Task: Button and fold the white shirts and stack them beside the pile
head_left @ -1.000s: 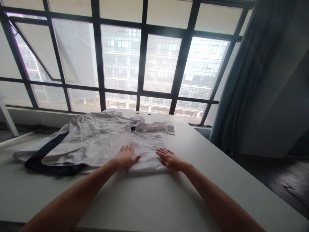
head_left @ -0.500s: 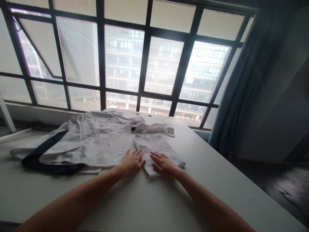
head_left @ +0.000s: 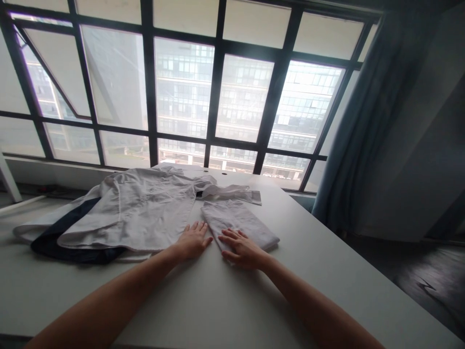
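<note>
A small folded white garment [head_left: 241, 223] lies on the white table [head_left: 225, 300], turned at a slant. My right hand [head_left: 240, 248] rests flat on its near end, fingers stretched out. My left hand [head_left: 191, 240] lies flat and open on the table just left of the folded piece, beside the edge of a larger white shirt [head_left: 145, 208] spread out to the left.
Under the spread shirt lies a dark navy garment [head_left: 69, 242], and more white cloth [head_left: 232, 193] trails behind the folded piece. A large dark-framed window [head_left: 214, 92] stands behind the table. A blue-grey curtain [head_left: 366, 106] hangs at the right, past the table's right edge.
The folded garment was turned from square to slanted, its near end swung left. Both hands came closer together; my left hand has slid off the cloth onto the table.
</note>
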`<action>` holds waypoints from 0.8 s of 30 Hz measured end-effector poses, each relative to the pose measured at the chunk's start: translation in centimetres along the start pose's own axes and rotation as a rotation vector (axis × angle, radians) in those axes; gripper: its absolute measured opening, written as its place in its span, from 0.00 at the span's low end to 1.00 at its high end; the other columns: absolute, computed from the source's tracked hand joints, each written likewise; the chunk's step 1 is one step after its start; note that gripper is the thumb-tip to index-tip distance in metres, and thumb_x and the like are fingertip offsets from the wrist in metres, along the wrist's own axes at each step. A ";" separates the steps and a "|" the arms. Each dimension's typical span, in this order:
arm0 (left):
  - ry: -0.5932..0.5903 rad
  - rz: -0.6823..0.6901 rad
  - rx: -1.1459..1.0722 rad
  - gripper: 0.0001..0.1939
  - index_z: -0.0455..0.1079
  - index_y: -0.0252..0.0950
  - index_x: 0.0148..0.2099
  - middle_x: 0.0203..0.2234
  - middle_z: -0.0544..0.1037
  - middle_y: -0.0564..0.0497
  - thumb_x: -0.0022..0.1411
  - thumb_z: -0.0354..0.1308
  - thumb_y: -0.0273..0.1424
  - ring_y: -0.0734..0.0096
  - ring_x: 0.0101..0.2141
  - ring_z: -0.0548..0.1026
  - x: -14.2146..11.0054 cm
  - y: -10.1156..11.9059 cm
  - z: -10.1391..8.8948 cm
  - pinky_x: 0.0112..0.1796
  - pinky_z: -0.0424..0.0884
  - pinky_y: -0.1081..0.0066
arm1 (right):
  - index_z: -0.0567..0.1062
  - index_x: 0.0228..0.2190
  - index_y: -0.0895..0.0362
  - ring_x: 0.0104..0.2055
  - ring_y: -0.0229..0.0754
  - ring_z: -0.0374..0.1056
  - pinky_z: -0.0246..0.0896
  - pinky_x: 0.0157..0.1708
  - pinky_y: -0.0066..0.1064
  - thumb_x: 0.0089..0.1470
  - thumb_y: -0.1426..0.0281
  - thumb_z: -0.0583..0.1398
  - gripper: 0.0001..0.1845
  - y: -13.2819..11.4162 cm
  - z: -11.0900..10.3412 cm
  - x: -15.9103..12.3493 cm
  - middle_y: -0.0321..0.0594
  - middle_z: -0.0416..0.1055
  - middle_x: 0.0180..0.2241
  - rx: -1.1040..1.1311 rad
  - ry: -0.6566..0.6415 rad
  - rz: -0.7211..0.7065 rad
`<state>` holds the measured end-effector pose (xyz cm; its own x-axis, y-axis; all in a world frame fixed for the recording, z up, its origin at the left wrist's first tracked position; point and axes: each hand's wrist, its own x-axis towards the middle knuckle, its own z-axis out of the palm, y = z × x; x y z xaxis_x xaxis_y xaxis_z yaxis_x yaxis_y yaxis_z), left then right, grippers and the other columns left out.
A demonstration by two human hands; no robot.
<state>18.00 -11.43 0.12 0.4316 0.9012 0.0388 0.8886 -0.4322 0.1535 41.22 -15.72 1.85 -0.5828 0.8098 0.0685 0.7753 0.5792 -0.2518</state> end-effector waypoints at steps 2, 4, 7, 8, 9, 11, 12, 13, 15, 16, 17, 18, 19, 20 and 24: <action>-0.016 0.006 0.009 0.35 0.52 0.31 0.73 0.71 0.51 0.36 0.73 0.38 0.47 0.48 0.71 0.47 -0.1 0.1 -0.2 0.66 0.45 0.47 | 0.61 0.68 0.50 0.73 0.54 0.41 0.33 0.70 0.52 0.64 0.54 0.56 0.34 1.4 -0.3 0.0 0.43 0.48 0.71 -0.001 -0.025 0.045; -0.029 0.004 0.014 0.35 0.53 0.31 0.73 0.71 0.50 0.37 0.73 0.38 0.46 0.48 0.71 0.46 -0.2 0.2 -0.5 0.66 0.46 0.47 | 0.61 0.68 0.51 0.73 0.54 0.40 0.31 0.70 0.53 0.64 0.55 0.56 0.35 3.0 -0.7 -0.2 0.43 0.47 0.71 0.004 -0.046 0.097; -0.054 -0.009 0.022 0.35 0.53 0.30 0.73 0.72 0.49 0.37 0.73 0.38 0.45 0.48 0.71 0.46 -0.4 0.5 -1.0 0.66 0.46 0.49 | 0.63 0.67 0.50 0.73 0.55 0.41 0.34 0.70 0.52 0.63 0.57 0.57 0.33 5.7 -1.4 -1.0 0.42 0.49 0.71 0.014 -0.024 0.188; -0.061 -0.010 0.024 0.35 0.53 0.30 0.73 0.72 0.49 0.37 0.73 0.38 0.45 0.48 0.71 0.46 -0.5 0.5 -1.1 0.66 0.46 0.50 | 0.65 0.66 0.49 0.73 0.54 0.43 0.37 0.70 0.52 0.62 0.59 0.57 0.32 6.6 -1.7 -1.4 0.41 0.50 0.70 0.011 -0.004 0.231; -0.065 -0.010 0.025 0.35 0.52 0.29 0.73 0.72 0.49 0.37 0.73 0.38 0.45 0.48 0.71 0.46 -0.5 0.6 -1.2 0.67 0.46 0.50 | 0.66 0.65 0.48 0.72 0.54 0.45 0.41 0.69 0.51 0.61 0.60 0.58 0.31 7.6 -2.1 -1.9 0.40 0.52 0.70 0.005 0.015 0.280; -0.067 -0.008 0.023 0.35 0.52 0.29 0.73 0.72 0.49 0.37 0.73 0.38 0.45 0.48 0.71 0.46 -0.5 0.6 -1.2 0.67 0.46 0.49 | 0.69 0.63 0.48 0.71 0.54 0.48 0.48 0.67 0.47 0.58 0.64 0.59 0.31 9.6 -2.9 -2.9 0.41 0.55 0.69 -0.003 0.033 0.378; -0.066 -0.007 0.020 0.35 0.52 0.29 0.73 0.72 0.49 0.38 0.73 0.38 0.45 0.48 0.71 0.46 -0.5 0.5 -1.2 0.66 0.46 0.49 | 0.70 0.63 0.50 0.71 0.54 0.50 0.51 0.66 0.46 0.56 0.66 0.59 0.32 10.8 -3.3 -3.6 0.42 0.56 0.68 0.000 0.034 0.423; -0.064 -0.005 0.018 0.35 0.52 0.30 0.73 0.72 0.49 0.38 0.73 0.38 0.45 0.48 0.71 0.46 -0.4 0.5 -1.2 0.66 0.47 0.49 | 0.71 0.62 0.52 0.70 0.55 0.52 0.53 0.65 0.45 0.54 0.68 0.59 0.33 11.9 -3.8 -4.3 0.45 0.57 0.68 0.008 0.031 0.465; -0.064 -0.004 0.017 0.34 0.53 0.32 0.73 0.72 0.49 0.38 0.73 0.38 0.46 0.49 0.71 0.46 -0.4 0.5 -1.1 0.66 0.47 0.48 | 0.72 0.62 0.57 0.67 0.55 0.58 0.57 0.62 0.43 0.52 0.71 0.59 0.35 14.3 -4.7 -5.9 0.50 0.60 0.66 0.019 0.039 0.552; -0.064 -0.003 0.016 0.34 0.53 0.32 0.73 0.72 0.49 0.38 0.73 0.38 0.45 0.49 0.71 0.46 -0.4 0.5 -1.1 0.66 0.47 0.48 | 0.72 0.61 0.58 0.66 0.55 0.60 0.59 0.60 0.42 0.51 0.72 0.58 0.35 15.5 -5.2 -6.7 0.51 0.61 0.65 0.018 0.054 0.599; -0.063 -0.003 0.016 0.34 0.53 0.32 0.73 0.72 0.49 0.38 0.73 0.38 0.45 0.49 0.71 0.46 -0.4 0.4 -1.1 0.66 0.47 0.48 | 0.72 0.61 0.59 0.64 0.55 0.62 0.60 0.59 0.41 0.51 0.73 0.58 0.35 16.6 -5.5 -7.6 0.52 0.63 0.64 0.013 0.071 0.638; -0.062 -0.002 0.016 0.34 0.53 0.32 0.73 0.72 0.49 0.37 0.73 0.38 0.45 0.48 0.71 0.46 -0.4 0.4 -1.1 0.66 0.47 0.48 | 0.72 0.61 0.59 0.63 0.54 0.64 0.61 0.58 0.40 0.51 0.73 0.57 0.35 17.7 -5.8 -8.4 0.53 0.64 0.64 0.010 0.082 0.666; -0.060 -0.001 0.015 0.34 0.53 0.32 0.73 0.72 0.49 0.37 0.73 0.39 0.45 0.48 0.71 0.46 -0.4 0.4 -1.1 0.66 0.47 0.48 | 0.72 0.61 0.59 0.63 0.53 0.65 0.61 0.57 0.39 0.51 0.74 0.57 0.34 18.7 -6.0 -9.1 0.54 0.64 0.63 0.005 0.094 0.687; -0.058 -0.001 0.013 0.34 0.53 0.31 0.73 0.72 0.49 0.37 0.73 0.39 0.45 0.48 0.71 0.46 -0.4 0.4 -1.0 0.66 0.47 0.48 | 0.73 0.61 0.60 0.62 0.52 0.66 0.62 0.56 0.38 0.51 0.75 0.56 0.34 19.7 -6.1 -9.8 0.55 0.65 0.63 0.002 0.104 0.707; -0.054 0.004 0.010 0.33 0.53 0.32 0.72 0.72 0.49 0.38 0.73 0.39 0.45 0.49 0.71 0.46 -0.4 0.3 -1.0 0.66 0.47 0.47 | 0.81 0.52 0.59 0.53 0.51 0.73 0.65 0.51 0.38 0.52 0.76 0.55 0.27 23.0 -5.6 -11.8 0.56 0.73 0.55 -0.121 0.293 0.763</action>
<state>18.00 -11.88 1.10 0.4424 0.8967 -0.0144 0.8884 -0.4360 0.1438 67.28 -11.46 0.63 0.1890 0.9665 0.1737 0.9628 -0.1476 -0.2264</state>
